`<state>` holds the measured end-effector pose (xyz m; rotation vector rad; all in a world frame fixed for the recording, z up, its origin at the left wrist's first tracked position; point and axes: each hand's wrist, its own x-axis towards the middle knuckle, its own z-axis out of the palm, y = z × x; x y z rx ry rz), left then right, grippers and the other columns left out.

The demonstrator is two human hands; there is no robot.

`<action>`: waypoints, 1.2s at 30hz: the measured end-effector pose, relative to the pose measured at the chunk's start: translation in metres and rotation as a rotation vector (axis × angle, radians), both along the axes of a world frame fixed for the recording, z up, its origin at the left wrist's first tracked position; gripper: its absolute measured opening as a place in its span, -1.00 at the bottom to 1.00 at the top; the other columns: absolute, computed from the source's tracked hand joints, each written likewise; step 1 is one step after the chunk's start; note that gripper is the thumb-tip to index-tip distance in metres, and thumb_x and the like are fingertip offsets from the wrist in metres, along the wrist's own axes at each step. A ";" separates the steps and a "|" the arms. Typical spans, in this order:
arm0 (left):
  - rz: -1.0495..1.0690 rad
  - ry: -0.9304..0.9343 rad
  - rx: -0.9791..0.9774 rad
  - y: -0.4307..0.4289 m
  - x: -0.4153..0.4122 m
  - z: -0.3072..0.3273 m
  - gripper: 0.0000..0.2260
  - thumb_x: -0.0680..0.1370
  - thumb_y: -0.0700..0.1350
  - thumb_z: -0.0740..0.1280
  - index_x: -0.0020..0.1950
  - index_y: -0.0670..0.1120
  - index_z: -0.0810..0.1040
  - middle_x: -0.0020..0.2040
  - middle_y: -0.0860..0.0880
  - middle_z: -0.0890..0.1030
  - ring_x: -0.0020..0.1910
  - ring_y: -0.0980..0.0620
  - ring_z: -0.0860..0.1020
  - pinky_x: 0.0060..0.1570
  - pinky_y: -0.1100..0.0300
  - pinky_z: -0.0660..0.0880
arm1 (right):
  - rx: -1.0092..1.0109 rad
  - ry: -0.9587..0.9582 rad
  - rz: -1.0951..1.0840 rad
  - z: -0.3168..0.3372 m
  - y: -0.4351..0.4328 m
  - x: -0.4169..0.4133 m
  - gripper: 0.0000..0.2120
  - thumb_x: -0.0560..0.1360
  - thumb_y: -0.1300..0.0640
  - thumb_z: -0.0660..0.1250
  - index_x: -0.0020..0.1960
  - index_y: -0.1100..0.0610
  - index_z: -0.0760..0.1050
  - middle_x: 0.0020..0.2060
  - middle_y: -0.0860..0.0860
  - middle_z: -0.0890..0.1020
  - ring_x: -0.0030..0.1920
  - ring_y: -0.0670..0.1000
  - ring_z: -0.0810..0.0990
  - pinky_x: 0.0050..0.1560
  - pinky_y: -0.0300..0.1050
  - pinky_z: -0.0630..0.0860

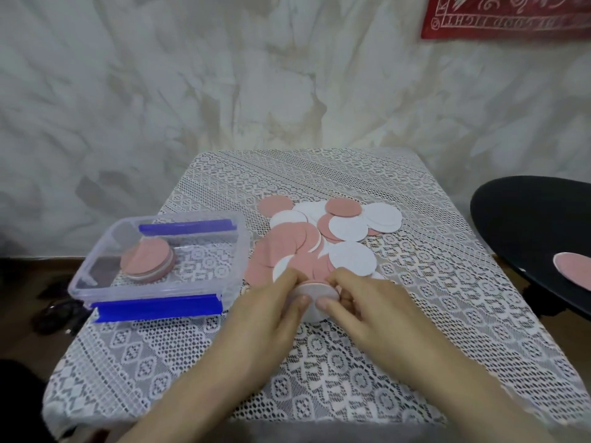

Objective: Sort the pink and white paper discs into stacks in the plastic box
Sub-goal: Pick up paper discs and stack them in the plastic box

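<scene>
A loose pile of pink and white paper discs (pixel 319 238) lies on the lace-covered table (pixel 415 314). At the pile's near edge, my left hand (pixel 271 311) and my right hand (pixel 361 302) hold a small stack of white discs (pixel 315 290) between their fingers and thumbs, one hand on each side. To the left stands the clear plastic box (pixel 224 266) with blue clips. Inside it sits one stack of discs (pixel 147 260) with a pink disc on top.
A black round seat (pixel 527 228) at the right edge carries one pink disc (pixel 574 273). The box overhangs the table's left edge slightly. A pale draped cloth backs the table. Dark items lie on the floor at left.
</scene>
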<state>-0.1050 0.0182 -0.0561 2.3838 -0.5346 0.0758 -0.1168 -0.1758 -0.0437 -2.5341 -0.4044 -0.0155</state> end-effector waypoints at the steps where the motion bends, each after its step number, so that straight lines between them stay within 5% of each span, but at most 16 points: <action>1: -0.002 -0.014 0.005 0.000 -0.001 0.000 -0.95 0.67 0.07 0.18 0.10 0.19 0.42 -0.17 0.12 0.61 -0.18 0.19 0.54 -0.12 0.01 0.52 | -0.037 -0.007 0.012 0.001 0.001 0.000 -0.84 0.63 -0.23 0.15 0.02 -0.17 0.39 -0.32 -0.16 0.55 -0.30 -0.14 0.52 -0.29 -0.15 0.47; 7: 0.028 -0.151 -0.056 0.001 -0.010 -0.003 -0.90 0.66 -0.04 0.22 0.10 0.18 0.42 -0.15 0.18 0.50 -0.10 0.17 0.46 -0.14 0.14 0.43 | -0.084 -0.066 0.039 0.012 0.003 -0.007 -0.81 0.67 -0.17 0.07 0.05 -0.11 0.39 -0.24 -0.17 0.52 -0.25 -0.09 0.50 -0.17 -0.04 0.49; 15: 0.053 -0.122 -0.058 -0.004 -0.008 -0.015 -0.86 0.65 -0.14 0.23 0.09 0.11 0.44 -0.15 0.18 0.50 -0.11 0.15 0.45 -0.12 0.14 0.41 | -0.255 -0.013 0.058 0.004 0.012 -0.006 -0.83 0.70 -0.06 0.00 -0.04 -0.10 0.08 -0.22 -0.13 0.41 -0.19 0.05 0.46 -0.16 0.02 0.43; 21: 0.036 -0.043 -0.082 -0.005 -0.002 -0.017 -0.90 0.67 -0.10 0.19 0.04 0.11 0.41 -0.16 0.11 0.55 -0.14 0.10 0.50 -0.13 -0.04 0.48 | -0.219 -0.004 0.074 -0.003 0.009 0.002 -0.80 0.70 -0.07 0.03 -0.08 -0.12 0.09 -0.27 -0.12 0.46 -0.22 0.06 0.50 -0.18 0.05 0.44; 25: 0.041 -0.015 -0.202 0.001 -0.002 -0.006 -0.96 0.66 -0.01 0.21 0.05 0.12 0.45 -0.24 0.07 0.57 -0.25 0.13 0.52 -0.22 -0.02 0.49 | -0.019 -0.035 0.037 0.001 0.005 0.004 -0.83 0.67 -0.15 0.11 -0.09 -0.17 0.27 -0.35 -0.14 0.51 -0.30 -0.09 0.51 -0.30 -0.16 0.39; 29: 0.054 0.112 -0.412 0.005 -0.005 0.011 -0.87 0.64 0.07 0.23 0.06 0.08 0.53 -0.19 -0.06 0.62 -0.24 -0.05 0.56 -0.19 -0.16 0.52 | 0.257 -0.046 -0.020 0.005 0.009 0.008 -0.92 0.61 -0.18 0.21 0.03 -0.23 0.45 -0.25 -0.19 0.60 -0.27 -0.14 0.57 -0.29 -0.25 0.42; 33: 0.080 0.166 -0.520 0.019 -0.002 0.018 -0.86 0.65 -0.06 0.28 0.09 0.18 0.57 -0.19 0.09 0.61 -0.27 0.12 0.50 -0.27 0.13 0.45 | 0.519 0.086 -0.031 0.012 0.027 0.014 -0.95 0.61 -0.03 0.31 0.05 -0.18 0.50 -0.22 0.01 0.64 -0.26 0.04 0.64 -0.19 0.18 0.61; 36: 0.127 0.211 -0.565 0.035 0.000 0.027 -0.87 0.63 -0.04 0.29 0.09 0.18 0.57 -0.20 0.12 0.62 -0.31 0.14 0.49 -0.28 0.13 0.43 | 0.587 0.131 0.004 0.023 0.044 0.022 -0.88 0.61 0.04 0.34 0.06 -0.19 0.49 -0.25 0.09 0.60 -0.25 0.15 0.64 -0.21 0.22 0.62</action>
